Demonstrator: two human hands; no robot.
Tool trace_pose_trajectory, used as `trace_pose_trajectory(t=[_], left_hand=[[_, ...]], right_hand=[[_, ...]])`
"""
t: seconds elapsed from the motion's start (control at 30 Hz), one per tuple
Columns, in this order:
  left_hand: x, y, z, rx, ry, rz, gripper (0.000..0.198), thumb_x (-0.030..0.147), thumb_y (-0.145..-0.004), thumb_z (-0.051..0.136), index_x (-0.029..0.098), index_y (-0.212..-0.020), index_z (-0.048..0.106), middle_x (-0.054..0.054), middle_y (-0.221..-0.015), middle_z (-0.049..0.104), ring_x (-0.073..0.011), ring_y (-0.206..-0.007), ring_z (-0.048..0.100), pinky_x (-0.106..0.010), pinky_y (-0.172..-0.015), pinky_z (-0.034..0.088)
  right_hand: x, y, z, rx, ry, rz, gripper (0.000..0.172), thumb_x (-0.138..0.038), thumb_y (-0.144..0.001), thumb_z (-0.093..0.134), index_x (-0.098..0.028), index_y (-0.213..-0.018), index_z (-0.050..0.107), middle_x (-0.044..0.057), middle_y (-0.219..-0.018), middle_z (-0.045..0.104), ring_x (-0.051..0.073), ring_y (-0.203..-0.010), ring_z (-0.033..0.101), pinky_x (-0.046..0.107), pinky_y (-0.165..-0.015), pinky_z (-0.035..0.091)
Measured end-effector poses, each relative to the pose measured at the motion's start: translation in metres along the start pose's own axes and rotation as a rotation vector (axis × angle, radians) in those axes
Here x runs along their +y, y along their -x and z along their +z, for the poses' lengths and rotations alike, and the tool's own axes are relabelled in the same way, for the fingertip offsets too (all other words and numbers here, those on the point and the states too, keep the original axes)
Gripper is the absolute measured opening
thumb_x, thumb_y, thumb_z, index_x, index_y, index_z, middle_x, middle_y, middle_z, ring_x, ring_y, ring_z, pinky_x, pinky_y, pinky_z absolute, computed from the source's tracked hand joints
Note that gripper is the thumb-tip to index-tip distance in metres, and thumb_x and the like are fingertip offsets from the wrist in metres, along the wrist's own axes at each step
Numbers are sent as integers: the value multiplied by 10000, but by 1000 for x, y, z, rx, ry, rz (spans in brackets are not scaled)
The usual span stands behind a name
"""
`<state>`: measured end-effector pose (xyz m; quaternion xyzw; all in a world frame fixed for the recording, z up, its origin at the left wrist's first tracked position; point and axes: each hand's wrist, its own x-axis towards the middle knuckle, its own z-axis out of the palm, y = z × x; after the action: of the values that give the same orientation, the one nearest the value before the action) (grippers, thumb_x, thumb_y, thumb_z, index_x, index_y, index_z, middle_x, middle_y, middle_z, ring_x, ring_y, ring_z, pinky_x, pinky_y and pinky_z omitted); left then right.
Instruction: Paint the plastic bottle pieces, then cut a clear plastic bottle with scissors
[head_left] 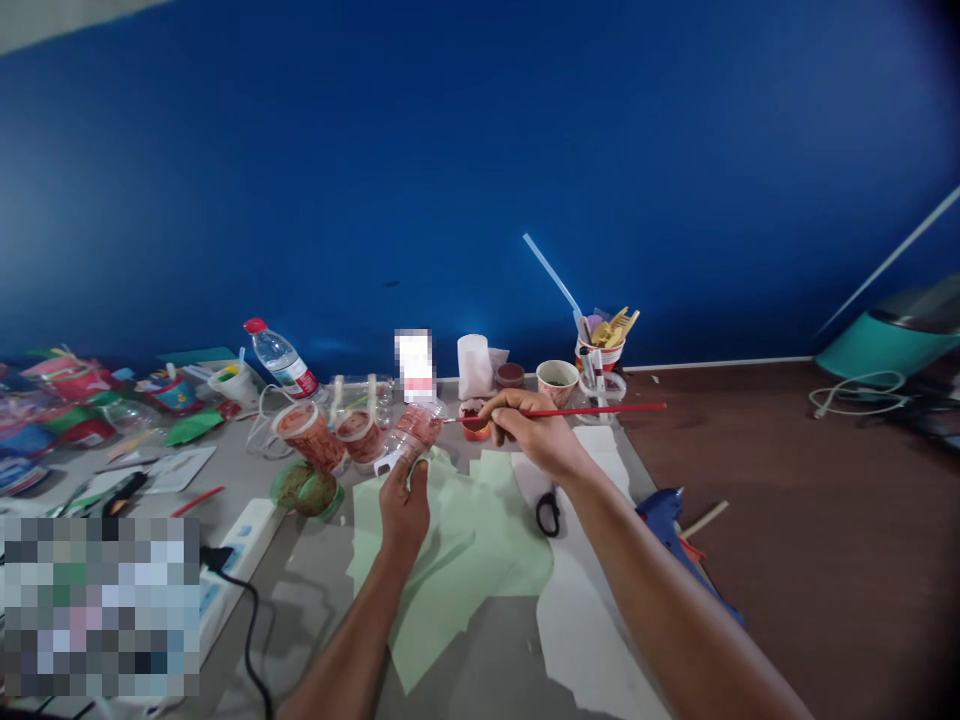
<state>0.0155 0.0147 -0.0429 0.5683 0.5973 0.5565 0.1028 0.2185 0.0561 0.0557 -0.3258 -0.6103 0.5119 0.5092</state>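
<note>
Head view: your left hand [406, 508] grips the red-smeared plastic bottle [421, 427] near the green paper's [506, 535] far edge; your right hand [538, 430] pinches the red brush [622, 408], tip at the bottle. Coating appears underway; the next stroke calls for steady support.

Blue wall [480, 170], red-capped bottle [283, 361], power strip [244, 546]

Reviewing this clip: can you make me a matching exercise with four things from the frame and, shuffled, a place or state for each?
Column one:
1. Paintbrush
2. Paint-smeared plastic container
3. Water bottle
4. Power strip

Column two:
A. Topped by a red cap
B. Has a black plug in it
C. In the right hand
D. In the left hand

Pairs: 1-C, 2-D, 3-A, 4-B
</note>
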Motion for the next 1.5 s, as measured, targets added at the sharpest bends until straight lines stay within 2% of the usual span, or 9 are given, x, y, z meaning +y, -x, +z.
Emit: trace_pose_trajectory(t=[0.23,0.53,0.7,0.77,0.9,1.03,1.2,1.33,1.5], left_hand=[[4,1,1,21,69,-41,328,419,-832,551,151,-955,695,-89,-924,743,-232,-876,680,-352,-816,528],[9,-2,0,72,132,-94,340,417,-833,551,150,-986,696,-85,-965,742,-224,-910,671,-328,-826,521],[-1,-2,1,73,73,-65,321,387,-859,532,149,-1004,692,-89,-953,742,-222,-883,679,-340,-815,530],[-6,-1,2,50,37,6,308,374,-867,530,156,-1015,689,-95,-972,739,-226,-903,680,-353,-824,534],[-7,0,2,-17,-69,264,264,312,-889,510,168,-1024,685,-113,-999,728,-235,-952,671,-386,-855,533],[-4,0,2,-12,-155,438,242,252,-899,495,166,-1031,678,-122,-1001,721,-236,-978,665,-397,-866,536],[-3,0,1,1,-211,539,220,217,-900,498,164,-1029,668,-115,-962,720,-232,-962,661,-400,-859,537],[-4,-1,0,-7,-232,540,226,198,-902,491,166,-1048,661,-108,-946,714,-224,-936,659,-405,-859,530],[-6,-1,1,-7,-239,582,270,195,-902,485,180,-1123,640,-122,-1029,704,-235,-1006,642,-418,-897,511]], right_hand=[[1,0,1,-20,12,-16,210,-174,-764,488,-150,-801,693,-4,-568,619,105,-525,516,234,-511,359],[1,0,1,-4,-20,-19,196,-174,-758,495,-158,-786,689,-8,-562,612,108,-528,519,237,-510,361],[-2,0,-2,16,-35,21,169,-160,-729,494,-163,-690,659,-17,-511,577,104,-500,507,240,-506,366],[-6,0,-3,50,-76,-13,157,-174,-731,501,-165,-689,651,-15,-517,581,105,-500,510,244,-507,376],[-9,1,-2,62,-107,-63,155,-189,-749,508,-164,-720,658,-13,-533,592,106,-506,516,249,-506,384],[-6,2,1,45,-102,-59,167,-191,-752,510,-161,-747,675,-15,-536,592,105,-512,508,249,-512,386],[-4,1,1,28,-92,-36,164,-192,-746,512,-157,-741,672,-15,-540,589,103,-511,509,246,-513,379],[-10,1,-4,35,-63,-7,162,-179,-723,504,-159,-698,663,-16,-501,571,106,-493,496,248,-501,363],[-14,3,-4,64,-52,-31,175,-189,-726,499,-156,-709,670,-15,-502,572,101,-485,480,246,-484,339]])
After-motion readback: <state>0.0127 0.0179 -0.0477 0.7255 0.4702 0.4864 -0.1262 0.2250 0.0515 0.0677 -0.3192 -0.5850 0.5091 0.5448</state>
